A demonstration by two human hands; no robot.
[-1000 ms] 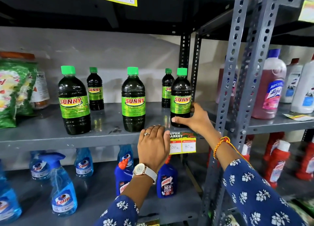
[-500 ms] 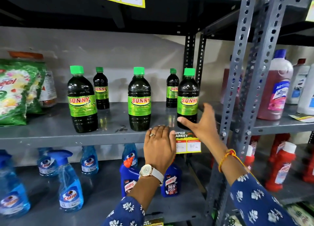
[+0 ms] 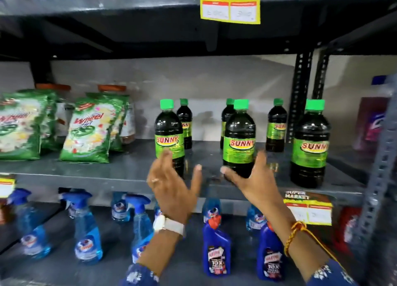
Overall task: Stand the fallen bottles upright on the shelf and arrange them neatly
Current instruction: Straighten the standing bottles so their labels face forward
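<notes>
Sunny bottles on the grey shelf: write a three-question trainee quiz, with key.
1. True or false: every Sunny bottle on the shelf stands upright.
2. How many Sunny bottles are in view?
3. The right hand is: A) open beside the middle front bottle, B) closed on a cap, C) on a spray bottle.

Key: 1 true; 2 six, three in front and three behind; 3 A. The left hand is open too.

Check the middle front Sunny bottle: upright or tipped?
Upright: the middle front Sunny bottle stands on the shelf, green cap up, label level.
</notes>
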